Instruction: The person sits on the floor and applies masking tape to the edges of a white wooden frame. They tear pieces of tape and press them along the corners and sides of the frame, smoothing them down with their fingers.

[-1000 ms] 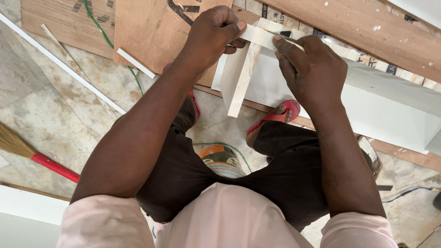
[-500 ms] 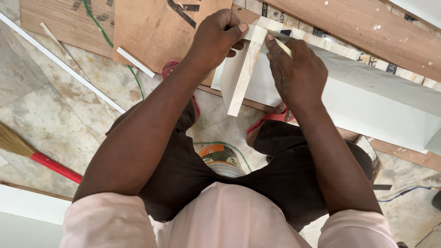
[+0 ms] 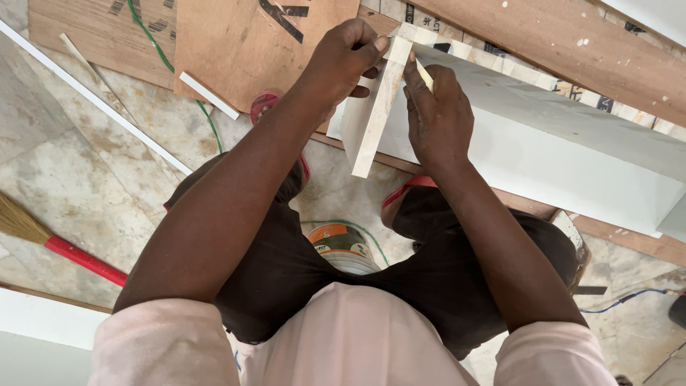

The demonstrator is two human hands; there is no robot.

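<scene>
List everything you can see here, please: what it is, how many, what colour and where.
small board: one, white with pale edge, held upright, centre top
pencil: one, yellowish, in right hand
long panel: one, white, right
plywood sheet: one, brown, top left
broom: one, red handle, straw head, left floor
cable: one, green, top left
thin strip: one, white, left floor
round tin: one, orange and white, between knees
left hand: grips small board
right hand: holds pencil against small board

The small flat board piece (image 3: pixel 371 114) is off-white with a pale wood-coloured edge. The long box panel (image 3: pixel 557 150) is white. The floor tiles (image 3: pixel 86 179) are mottled beige-grey. The broom handle (image 3: pixel 82 261) is red, the cable (image 3: pixel 153 43) green, the plywood sheet (image 3: pixel 243 50) brown.
</scene>
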